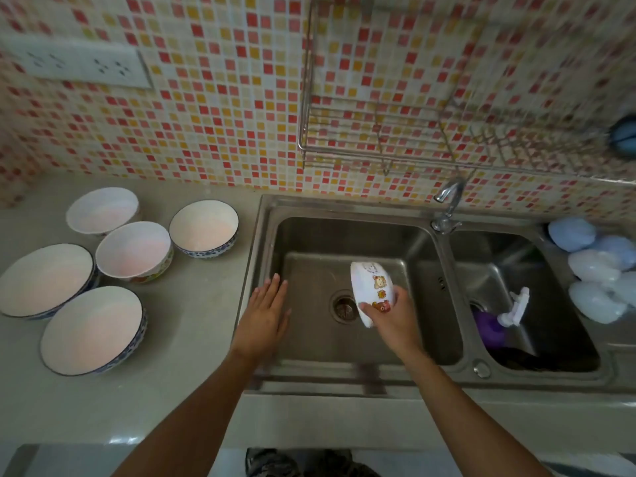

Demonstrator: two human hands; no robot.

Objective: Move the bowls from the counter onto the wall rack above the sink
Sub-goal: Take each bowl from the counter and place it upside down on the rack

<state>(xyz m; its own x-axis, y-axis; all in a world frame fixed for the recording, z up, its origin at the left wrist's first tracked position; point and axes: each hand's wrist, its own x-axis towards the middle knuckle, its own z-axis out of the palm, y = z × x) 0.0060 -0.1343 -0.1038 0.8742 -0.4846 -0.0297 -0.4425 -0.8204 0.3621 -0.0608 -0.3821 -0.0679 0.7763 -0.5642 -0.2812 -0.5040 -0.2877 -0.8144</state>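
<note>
On the left of the desk (192,304) I see five bowls sitting upright and apart from my hands: a wide bowl (44,280) at the far left edge, a back bowl (102,210) nearest the wall, a middle bowl (134,251) just beside both, a front bowl (91,330) closest to me, and a blue-rimmed bowl (203,228) nearest the sink (265,242).

My left hand (265,318) hovers over the sink's left edge, palm down, fingers (275,287) straight and together, holding nothing.

My right hand (392,318) is over the left basin, near the drain (344,306). Its fingers curl round the lower side of a cartoon bowl (370,287), white with small animal pictures, which is tipped on its side well below the rack (378,132).

The wire rack hangs on the tiled wall above the sink, with the tap (447,197) beneath it. In the right basin lie a purple thing (488,327) and a white piece (514,308); I cannot tell what they are. Pale blue rounded covers (595,270) are piled on the far right.
</note>
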